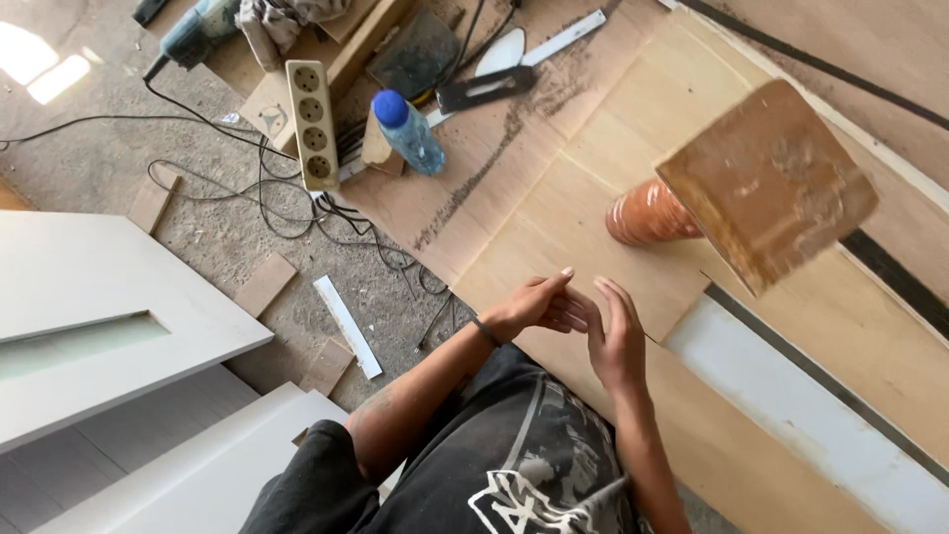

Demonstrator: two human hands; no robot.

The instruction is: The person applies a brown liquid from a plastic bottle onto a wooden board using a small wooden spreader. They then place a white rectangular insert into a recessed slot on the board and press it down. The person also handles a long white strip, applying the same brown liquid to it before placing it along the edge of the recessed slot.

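My left hand (539, 303), with a dark band at the wrist, and my right hand (618, 341) meet just above a pale plywood sheet (554, 213). The fingertips of the left touch the palm side of the right. Both hands have their fingers stretched out, and I see nothing held in either. A little beyond them a brown board (766, 183), dusty and blurred, rests tilted on top of an orange-brown cylinder (645, 214) that stands on the plywood.
A blue-capped water bottle (408, 132), a power strip (312, 124) with tangled cables, a dark hand tool (484, 87) and a power tool (196, 30) lie at the back. White door panels (89, 316) fill the left. Wood scraps and a white strip (348, 326) lie on the floor.
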